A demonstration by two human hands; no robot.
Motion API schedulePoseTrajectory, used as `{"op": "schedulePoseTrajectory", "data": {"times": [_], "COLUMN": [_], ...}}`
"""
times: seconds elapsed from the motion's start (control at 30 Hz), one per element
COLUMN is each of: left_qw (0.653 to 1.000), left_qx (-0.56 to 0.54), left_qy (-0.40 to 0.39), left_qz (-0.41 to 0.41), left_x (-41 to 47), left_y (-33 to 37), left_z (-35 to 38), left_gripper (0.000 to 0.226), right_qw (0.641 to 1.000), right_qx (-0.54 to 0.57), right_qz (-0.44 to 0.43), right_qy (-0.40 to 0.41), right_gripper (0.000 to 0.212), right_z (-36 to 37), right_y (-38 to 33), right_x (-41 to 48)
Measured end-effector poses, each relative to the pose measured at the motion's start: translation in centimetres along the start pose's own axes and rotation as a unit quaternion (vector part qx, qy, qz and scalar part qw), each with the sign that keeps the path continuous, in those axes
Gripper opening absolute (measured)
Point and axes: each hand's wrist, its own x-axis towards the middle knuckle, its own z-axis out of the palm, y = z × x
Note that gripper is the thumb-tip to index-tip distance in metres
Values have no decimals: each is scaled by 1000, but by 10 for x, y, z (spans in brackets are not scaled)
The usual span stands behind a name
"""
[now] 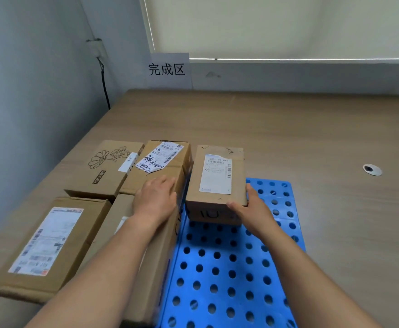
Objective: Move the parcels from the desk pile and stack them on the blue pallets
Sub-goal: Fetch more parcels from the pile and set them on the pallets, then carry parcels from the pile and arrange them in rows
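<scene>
A small cardboard parcel [217,176] with a white shipping label stands on the far end of the blue perforated pallet [219,268]. My right hand [252,207] grips its near right corner. My left hand [155,197] lies flat on the parcel with handwriting on its label [163,162], right beside the small one. Further left are a parcel printed with a flower drawing [103,169], a flat parcel with a large label [49,245], and a plain parcel [151,256] under my left forearm.
The wooden desk [312,138] stretches to the right and back, with a round cable hole [372,169]. A paper sign with black characters [168,70] leans against the back wall. A grey wall with a hanging cable [105,86] borders the left.
</scene>
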Motion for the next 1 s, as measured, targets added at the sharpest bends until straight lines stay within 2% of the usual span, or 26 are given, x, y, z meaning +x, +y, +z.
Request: {"op": "schedulePoseTrajectory", "data": {"times": [0.43, 0.53, 0.63, 0.83, 1.0], "left_qw": [999, 999, 995, 975, 964], "left_qx": [-24, -45, -82, -150, -190], "left_qy": [-22, -8, 39, 109, 104], "left_qz": [3, 5, 32, 121, 157], "left_x": [-1, -3, -4, -23, -63], "left_y": [-8, -5, 7, 62, 110], "left_z": [-6, -11, -17, -14, 3], "left_gripper": [44, 41, 42, 45, 46], "right_qw": [1000, 998, 992, 955, 923], "right_qx": [-30, -61, -114, -225, -271], "right_qz": [-3, -3, -22, -85, -114], "right_qy": [-1, 9, 59, 175, 246], "right_gripper": [59, 66, 74, 50, 40], "right_z": [15, 11, 2, -31, -71], "right_y": [-16, -20, -24, -17, 11], "right_x": [-10, -14, -21, -49, -78]}}
